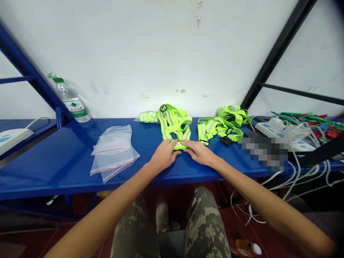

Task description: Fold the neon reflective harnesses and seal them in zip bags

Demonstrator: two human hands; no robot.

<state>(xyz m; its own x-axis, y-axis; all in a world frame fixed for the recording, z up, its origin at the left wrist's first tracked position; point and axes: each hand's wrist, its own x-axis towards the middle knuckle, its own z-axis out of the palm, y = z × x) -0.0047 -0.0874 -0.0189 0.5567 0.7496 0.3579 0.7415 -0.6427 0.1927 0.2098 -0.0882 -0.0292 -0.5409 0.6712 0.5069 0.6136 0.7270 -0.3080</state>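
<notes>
On the blue table lies a neon yellow-green reflective strap harness [173, 123] with grey stripes and a black buckle at its far end. Both hands grip its near end, close to the table's front edge. My left hand [164, 154] pinches the strap from the left, thumb below and fingers on top. From the right, my right hand [197, 150] holds the same end in a similar pinch, its fingertips almost meeting the left ones. Right of it lie more bundled reflective straps [215, 127] with black buckles. A bagged reflective strap [147, 116] rests at the back left of the harness.
Clear zip bags [114, 150] are stacked on the left of the blue table [67, 157]. A water bottle [72, 102] leans by the wall. Power strips [290, 138], white cables and red and green items crowd the right. Another bottle [247, 247] lies on the floor.
</notes>
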